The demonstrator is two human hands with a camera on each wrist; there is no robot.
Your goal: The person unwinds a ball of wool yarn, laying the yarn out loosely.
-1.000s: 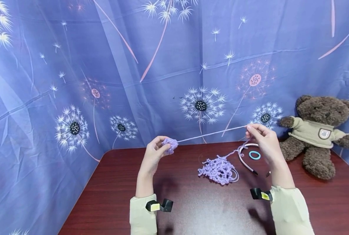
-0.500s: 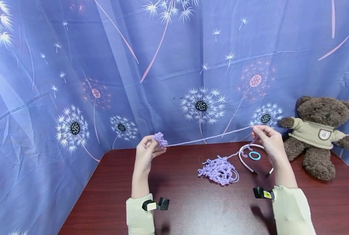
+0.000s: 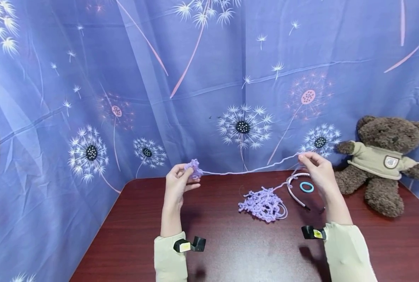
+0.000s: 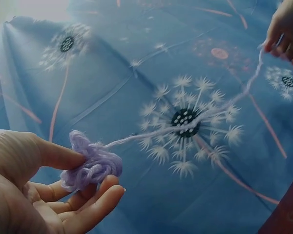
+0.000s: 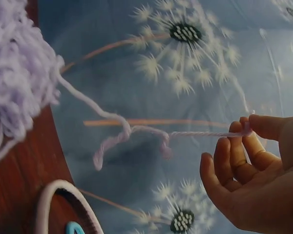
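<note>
My left hand (image 3: 176, 184) pinches a small bundle of lilac yarn (image 4: 95, 168) between thumb and fingers, above the table's back edge. From that bundle a yarn strand (image 3: 244, 172) runs across to my right hand (image 3: 318, 172), sagging a little in the middle. The right thumb and fingertips pinch this strand; in the right wrist view its other side leads on from the fingertips, with short twisted loops, to a tangled lilac yarn heap (image 3: 263, 204). That heap lies on the table between the two hands.
On the dark red wooden table (image 3: 237, 250), a pale headband (image 3: 295, 196) and a turquoise ring (image 3: 306, 187) lie below the right hand. A brown teddy bear (image 3: 389, 156) sits at the right. Behind hangs a blue dandelion-print curtain (image 3: 195, 117).
The left hand moved left with the bundle, then slightly back right. The right hand shifted right, then slightly back left. The strand between them, taut before, now sags and looks wavy.
</note>
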